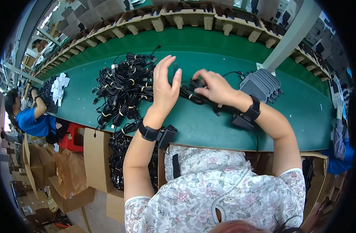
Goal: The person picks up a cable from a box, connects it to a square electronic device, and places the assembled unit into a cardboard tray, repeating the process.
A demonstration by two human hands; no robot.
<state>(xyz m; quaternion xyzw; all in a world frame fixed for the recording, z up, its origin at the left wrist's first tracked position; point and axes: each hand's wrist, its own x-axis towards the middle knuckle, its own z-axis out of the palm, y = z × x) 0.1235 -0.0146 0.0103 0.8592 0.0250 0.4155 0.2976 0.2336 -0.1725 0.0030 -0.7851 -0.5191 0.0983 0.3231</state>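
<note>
Before us runs a long green worktable [312,116], bearing a tangled heap of tied black cables [125,87] at left and a grey, ribbed block [259,86] at right. Our left hand [165,87] is raised beside the heap, thumb and fingers apart. Our right hand [220,90], near a slim black cable bundle [192,96] lying mid-table, has thumb and fingers clamped on a small dark piece [197,83].

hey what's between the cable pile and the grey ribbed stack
Between the cable pile and the grey stack, the head view shows the left hand, a cable bundle, the right hand pinching a black piece, and a thin lead.
</note>
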